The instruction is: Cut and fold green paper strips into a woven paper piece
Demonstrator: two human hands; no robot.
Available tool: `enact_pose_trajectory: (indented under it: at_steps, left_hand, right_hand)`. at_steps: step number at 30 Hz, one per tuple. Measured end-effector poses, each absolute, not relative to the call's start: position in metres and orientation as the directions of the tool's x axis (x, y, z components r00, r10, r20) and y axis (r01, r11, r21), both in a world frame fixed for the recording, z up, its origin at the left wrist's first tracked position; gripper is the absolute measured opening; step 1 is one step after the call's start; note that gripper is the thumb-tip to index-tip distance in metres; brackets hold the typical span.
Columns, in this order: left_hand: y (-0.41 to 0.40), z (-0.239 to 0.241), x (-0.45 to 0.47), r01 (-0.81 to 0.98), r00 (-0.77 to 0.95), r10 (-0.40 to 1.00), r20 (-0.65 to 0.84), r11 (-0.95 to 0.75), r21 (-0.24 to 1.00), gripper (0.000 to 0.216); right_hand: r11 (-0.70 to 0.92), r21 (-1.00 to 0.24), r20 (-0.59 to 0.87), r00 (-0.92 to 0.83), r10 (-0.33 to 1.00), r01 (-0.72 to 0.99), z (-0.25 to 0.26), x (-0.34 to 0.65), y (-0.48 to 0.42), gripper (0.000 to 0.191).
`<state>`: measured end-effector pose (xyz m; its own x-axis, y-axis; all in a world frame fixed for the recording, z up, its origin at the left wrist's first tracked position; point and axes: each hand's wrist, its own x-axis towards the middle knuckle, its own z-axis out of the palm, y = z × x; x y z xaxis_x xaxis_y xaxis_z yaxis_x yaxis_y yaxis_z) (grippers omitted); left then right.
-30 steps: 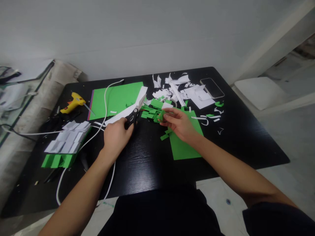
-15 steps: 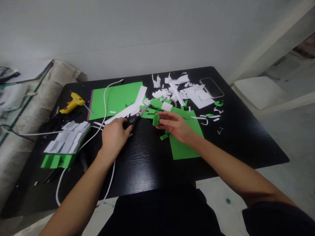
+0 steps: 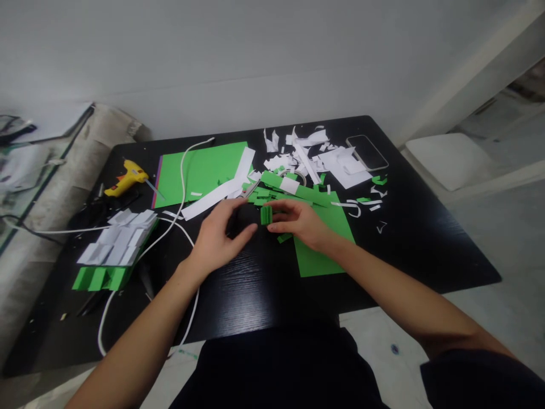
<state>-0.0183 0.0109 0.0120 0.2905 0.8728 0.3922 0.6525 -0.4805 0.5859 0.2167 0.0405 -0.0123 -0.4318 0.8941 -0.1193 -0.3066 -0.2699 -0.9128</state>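
The right hand [image 3: 304, 222] pinches a stack of green paper pieces [image 3: 266, 215]; the open left hand [image 3: 221, 238] reaches in. Scissors [image 3: 247, 192] beside them could nick fingers.

Bare black tabletop [image 3: 255, 284] near front edge, white cable [image 3: 181, 170] crossing left, paper scraps [image 3: 306, 159] crowding behind

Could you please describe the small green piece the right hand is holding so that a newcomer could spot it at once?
Start at the black table and find the large green sheet near its front edge. Just left of it, the right hand pinches a small folded green stack, standing upright, unlike the flat scraps behind it.
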Motion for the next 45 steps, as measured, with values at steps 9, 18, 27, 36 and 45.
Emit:
enact_pose_trajectory:
  at_steps: [9, 18, 27, 36, 45]
  left_hand:
    - [0.004, -0.001, -0.006, 0.485, 0.318, 0.849, 0.422, -0.528, 0.697, 0.046]
    - [0.001, -0.002, -0.006, 0.454, 0.242, 0.889, 0.389, -0.458, 0.764, 0.042]
    - [0.002, -0.002, -0.006, 0.499, 0.229, 0.865, 0.446, -0.498, 0.709, 0.038]
    - [0.004, -0.002, -0.006, 0.545, 0.285, 0.822, 0.493, -0.562, 0.622, 0.036]
    - [0.005, -0.001, -0.005, 0.559, 0.302, 0.817, 0.491, -0.569, 0.603, 0.035]
  right_hand:
    - [-0.229, -0.936, -0.060, -0.521, 0.852, -0.268, -0.012, 0.217, 0.038, 0.050]
    - [-0.181, -0.956, -0.035, -0.525, 0.851, -0.230, -0.010, 0.218, 0.039, 0.053]
    - [-0.238, -0.921, -0.038, -0.537, 0.843, -0.309, -0.008, 0.220, 0.037, 0.044]
    - [-0.207, -0.939, -0.055, -0.472, 0.880, -0.276, -0.007, 0.217, 0.034, 0.039]
    - [-0.146, -0.955, -0.019, -0.435, 0.900, -0.260, -0.004, 0.215, 0.031, 0.031]
